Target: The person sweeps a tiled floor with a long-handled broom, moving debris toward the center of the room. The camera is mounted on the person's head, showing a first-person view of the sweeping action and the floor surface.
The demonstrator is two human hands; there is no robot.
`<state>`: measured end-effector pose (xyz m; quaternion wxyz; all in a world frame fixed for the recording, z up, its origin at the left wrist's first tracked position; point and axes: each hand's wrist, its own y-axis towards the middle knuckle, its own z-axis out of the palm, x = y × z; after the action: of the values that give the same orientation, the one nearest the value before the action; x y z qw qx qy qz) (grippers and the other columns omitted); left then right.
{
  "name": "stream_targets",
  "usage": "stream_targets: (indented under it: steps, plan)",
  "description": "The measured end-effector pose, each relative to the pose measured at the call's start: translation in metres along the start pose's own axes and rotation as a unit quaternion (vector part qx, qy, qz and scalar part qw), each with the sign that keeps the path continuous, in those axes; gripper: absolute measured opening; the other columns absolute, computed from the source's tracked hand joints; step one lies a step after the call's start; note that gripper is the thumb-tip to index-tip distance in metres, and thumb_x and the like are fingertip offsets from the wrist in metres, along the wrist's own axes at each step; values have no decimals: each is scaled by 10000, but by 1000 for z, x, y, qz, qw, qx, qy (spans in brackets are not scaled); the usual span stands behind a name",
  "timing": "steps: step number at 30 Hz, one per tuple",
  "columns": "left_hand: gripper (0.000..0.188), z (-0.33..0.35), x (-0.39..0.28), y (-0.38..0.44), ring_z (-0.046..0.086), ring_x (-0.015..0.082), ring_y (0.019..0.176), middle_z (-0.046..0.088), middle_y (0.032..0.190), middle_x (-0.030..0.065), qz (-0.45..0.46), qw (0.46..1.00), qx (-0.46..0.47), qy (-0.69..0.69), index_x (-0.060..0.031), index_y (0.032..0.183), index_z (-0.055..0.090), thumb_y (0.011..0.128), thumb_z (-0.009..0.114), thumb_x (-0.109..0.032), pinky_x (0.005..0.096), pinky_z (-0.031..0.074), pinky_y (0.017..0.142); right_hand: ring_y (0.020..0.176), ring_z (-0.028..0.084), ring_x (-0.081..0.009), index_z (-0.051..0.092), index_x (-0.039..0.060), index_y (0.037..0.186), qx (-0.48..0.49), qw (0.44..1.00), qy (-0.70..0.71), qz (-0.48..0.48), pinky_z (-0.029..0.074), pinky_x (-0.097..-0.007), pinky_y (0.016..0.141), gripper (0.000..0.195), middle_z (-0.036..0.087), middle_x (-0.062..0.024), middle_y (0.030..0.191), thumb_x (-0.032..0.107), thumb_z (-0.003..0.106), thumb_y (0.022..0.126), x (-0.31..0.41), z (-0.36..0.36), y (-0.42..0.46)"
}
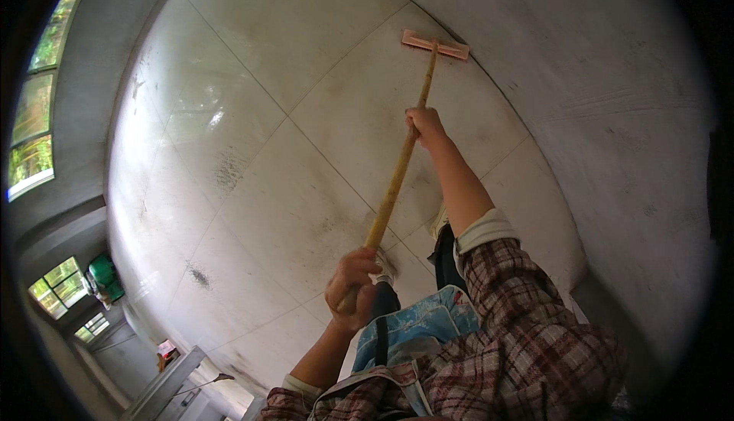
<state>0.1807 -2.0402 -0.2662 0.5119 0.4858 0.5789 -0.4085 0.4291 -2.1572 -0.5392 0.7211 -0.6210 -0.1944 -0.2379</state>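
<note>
A floor scrub brush with a pink head point(436, 45) and a long yellowish wooden or bamboo pole point(395, 183) reaches away from me. The brush head rests on the pale tiled floor point(269, 191), close to the foot of the grey wall at the right. My right hand point(423, 125) grips the pole's far part, below the head. Around the near end of the pole my left hand point(351, 292) is closed, beside my waist. The bristles are mostly hidden under the head.
The grey wall point(608, 105) curves along the right. Windows point(37, 105) sit in the left wall. A green object point(105, 277) is at the lower left, near a grey ledge point(163, 384). Dark smudges point(228, 170) mark the floor. My shoes and blue apron point(424, 320) are below the pole.
</note>
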Motion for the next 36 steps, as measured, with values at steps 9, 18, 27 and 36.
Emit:
stream_targets:
  steps: [9,18,27,36]
  plan:
    - [67,-91,-153,-56,571,279,757,578,700,112,-105,988,33,108,-10,687,497,697,445,31,421,451,746,461,421,-179,488,54,539,4,984,145,99,314,-354,393,198,460,-62,550,99,581,708,-144,80,-182]
    - [153,-84,-213,-18,532,260,546,542,652,122,47,982,150,108,-7,721,543,824,522,-118,329,461,515,429,395,-191,484,54,600,-24,925,258,277,284,-354,382,173,438,-68,557,104,604,715,-126,105,-263]
    - [74,-3,-65,5,594,332,826,605,767,127,31,971,235,-16,-27,723,493,706,543,25,473,427,843,542,433,-159,480,40,636,-146,958,245,42,360,-353,496,162,446,-57,632,62,591,752,-47,-94,-132]
    - [66,15,-52,-7,586,309,814,588,764,135,17,969,244,-21,-19,708,505,751,524,27,442,436,829,541,399,-160,449,67,618,-135,971,189,50,317,-370,507,216,426,-44,618,104,570,793,-84,-117,-127]
